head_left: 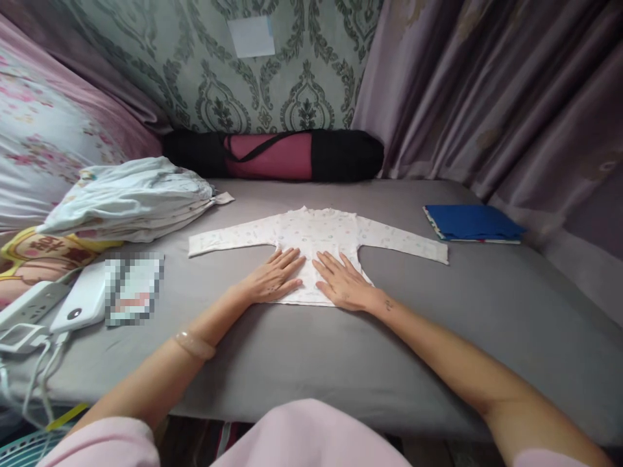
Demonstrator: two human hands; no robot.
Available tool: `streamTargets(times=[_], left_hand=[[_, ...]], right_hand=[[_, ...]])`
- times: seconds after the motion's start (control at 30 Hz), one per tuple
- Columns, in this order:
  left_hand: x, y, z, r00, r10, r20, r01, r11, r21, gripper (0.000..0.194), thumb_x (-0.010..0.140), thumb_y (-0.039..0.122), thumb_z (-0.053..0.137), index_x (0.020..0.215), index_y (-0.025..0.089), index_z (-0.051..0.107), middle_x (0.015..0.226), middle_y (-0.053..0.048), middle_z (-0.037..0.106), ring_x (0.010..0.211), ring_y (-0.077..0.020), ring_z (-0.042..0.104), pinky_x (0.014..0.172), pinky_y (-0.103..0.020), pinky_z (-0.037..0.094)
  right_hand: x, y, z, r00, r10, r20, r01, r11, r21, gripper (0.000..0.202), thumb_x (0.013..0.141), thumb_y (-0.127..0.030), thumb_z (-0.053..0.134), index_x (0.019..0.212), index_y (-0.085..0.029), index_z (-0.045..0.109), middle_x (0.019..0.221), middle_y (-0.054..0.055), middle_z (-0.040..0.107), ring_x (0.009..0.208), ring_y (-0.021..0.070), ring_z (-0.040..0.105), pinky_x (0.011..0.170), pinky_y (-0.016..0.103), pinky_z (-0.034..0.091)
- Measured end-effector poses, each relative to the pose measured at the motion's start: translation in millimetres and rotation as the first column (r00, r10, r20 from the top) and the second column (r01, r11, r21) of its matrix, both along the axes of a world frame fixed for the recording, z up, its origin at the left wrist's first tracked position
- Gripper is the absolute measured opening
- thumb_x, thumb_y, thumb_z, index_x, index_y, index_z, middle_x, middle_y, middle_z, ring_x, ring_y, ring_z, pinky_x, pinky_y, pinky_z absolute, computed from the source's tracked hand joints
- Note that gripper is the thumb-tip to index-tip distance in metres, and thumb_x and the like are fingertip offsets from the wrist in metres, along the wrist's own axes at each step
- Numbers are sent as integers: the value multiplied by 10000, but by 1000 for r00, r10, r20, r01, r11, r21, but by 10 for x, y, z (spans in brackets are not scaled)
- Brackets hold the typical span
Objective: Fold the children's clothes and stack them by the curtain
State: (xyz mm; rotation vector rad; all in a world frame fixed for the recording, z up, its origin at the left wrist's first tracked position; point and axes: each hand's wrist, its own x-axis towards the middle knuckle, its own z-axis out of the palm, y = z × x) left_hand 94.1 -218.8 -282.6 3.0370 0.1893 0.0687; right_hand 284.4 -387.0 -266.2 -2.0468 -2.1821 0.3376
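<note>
A small white long-sleeved shirt with a faint print lies spread on the grey sheet, its collar away from me and both sleeves stretched out sideways. My left hand rests flat on the left side of its body, fingers extended. On the right side of the body lies my right hand, also flat with the fingers a little apart. Both palms press on the lower half of the shirt, and neither hand grips the cloth. The shirt's hem shows between my wrists.
Folded clothes are piled at the left, behind a white power bank, a power strip and cables. A black and red long bag lies along the wall. A blue folded item sits at right, near the curtain.
</note>
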Motion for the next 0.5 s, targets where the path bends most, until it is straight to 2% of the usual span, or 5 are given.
streamTargets(times=[0.2, 0.3, 0.37, 0.43, 0.5], left_hand=[[-270, 12, 87, 997, 11, -71, -12, 1000, -16, 623, 973, 553, 266, 1516, 253, 202, 1591, -84, 134, 1459, -252, 149, 1169, -436, 86], [-191, 8, 262, 998, 34, -53, -36, 999, -32, 508, 992, 496, 254, 1394, 255, 451, 1482, -103, 415, 1366, -251, 368, 1146, -494, 111], [12, 7, 416, 999, 44, -18, -45, 998, -44, 477, 1002, 444, 247, 1126, 226, 654, 1212, -94, 645, 1155, -232, 564, 1107, -500, 198], [343, -8, 553, 999, 28, 36, -25, 996, -80, 463, 991, 407, 303, 895, 184, 699, 933, -80, 705, 921, -205, 639, 1007, -436, 346], [771, -51, 632, 994, -17, 113, 36, 984, -175, 355, 956, 339, 393, 906, 165, 698, 884, -82, 698, 830, -183, 639, 837, -318, 445]], right_hand=[[-250, -562, 146, 988, 75, -135, -82, 996, -45, 595, 989, -425, 296, 1510, -141, 249, 1585, 102, 145, 1463, 222, 71, 1189, 450, 14], [-353, -842, 289, 948, 100, -302, -123, 991, -61, 557, 982, -410, 346, 1478, -157, 340, 1569, 95, 222, 1454, 220, 142, 1192, 422, 70], [-352, -963, 383, 885, 84, -457, -119, 992, -49, 438, 989, -389, 341, 1334, -214, 547, 1479, 59, 429, 1390, 201, 328, 1161, 367, 209], [-267, -1006, 438, 820, -57, -570, 57, 998, -18, 393, 993, -377, 333, 1118, -233, 676, 1256, 35, 639, 1196, 175, 550, 1029, 296, 385], [-112, -984, 438, 768, -316, -557, 385, 923, 8, 369, 980, -365, 354, 1000, -215, 691, 1029, 37, 716, 961, 169, 645, 840, 261, 464]])
